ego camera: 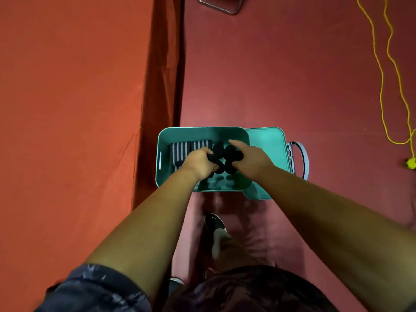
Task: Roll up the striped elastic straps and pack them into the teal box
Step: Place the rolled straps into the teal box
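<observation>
Both hands down in teal box [162, 140] on floor. L hand [198, 162] fingers curled tight on a dark roll [219, 165]; R hand [252, 157] forefinger out straight, thumb under, pinching another. Striped rolls [180, 149] packed by left wall. Risk: letting go too early, so elastic springs back, unwinds, nudges neighbours loose.

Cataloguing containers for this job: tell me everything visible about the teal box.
The teal box sits open on the red floor: rounded corners, hard-looking walls, a slot in one wall. Its lid lies swung open alongside, bearing a pale handle. Inside lie striped straps and dark rolls; the left hand and right hand grip rolls.
</observation>
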`<state>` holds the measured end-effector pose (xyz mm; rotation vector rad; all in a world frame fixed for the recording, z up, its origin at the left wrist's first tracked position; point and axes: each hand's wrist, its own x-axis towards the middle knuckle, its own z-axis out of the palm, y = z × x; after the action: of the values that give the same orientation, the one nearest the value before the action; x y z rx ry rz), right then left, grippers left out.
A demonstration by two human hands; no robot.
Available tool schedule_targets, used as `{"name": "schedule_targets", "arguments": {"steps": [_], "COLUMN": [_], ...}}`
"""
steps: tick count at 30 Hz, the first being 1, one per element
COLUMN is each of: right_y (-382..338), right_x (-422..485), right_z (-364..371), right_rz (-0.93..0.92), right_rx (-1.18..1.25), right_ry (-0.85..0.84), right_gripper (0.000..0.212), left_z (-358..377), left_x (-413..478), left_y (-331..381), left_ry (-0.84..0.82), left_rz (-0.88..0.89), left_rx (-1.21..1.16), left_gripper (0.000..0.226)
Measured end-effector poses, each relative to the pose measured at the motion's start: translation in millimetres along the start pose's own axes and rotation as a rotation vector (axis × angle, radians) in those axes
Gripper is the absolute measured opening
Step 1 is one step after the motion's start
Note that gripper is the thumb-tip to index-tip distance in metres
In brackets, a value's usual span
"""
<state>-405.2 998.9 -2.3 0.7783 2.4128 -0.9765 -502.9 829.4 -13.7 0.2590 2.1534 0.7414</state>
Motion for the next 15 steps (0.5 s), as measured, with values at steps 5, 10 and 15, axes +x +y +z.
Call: {"name": "schedule_targets", "arguments": {"steps": [5, 10, 15], "right_y": [-1.5, -1.1, 0.8], "right_x": [19.2, 37.4, 51.7], "right_z": [17.4, 36.4, 55.9], "right_rz": [0.011, 0.069, 0.146], "right_rx": [-0.102, -0.136, -0.16], "right_ry": [-0.011, -0.053, -0.069], "right_gripper": [0.047, 0.042, 0.04], "left_z": [15.2, 30.5, 40.9], "left_x": [30.3, 54.7, 71.3], "left_y": [-6.7, -18.0, -26.4], "left_ry": [-0.001, 0.03, 0.002], "left_rz": [-0.007, -0.006, 0.057], "left_rx": [0.057, 0.12, 0.237], "left_gripper": [0.032, 0.046, 0.048]}}
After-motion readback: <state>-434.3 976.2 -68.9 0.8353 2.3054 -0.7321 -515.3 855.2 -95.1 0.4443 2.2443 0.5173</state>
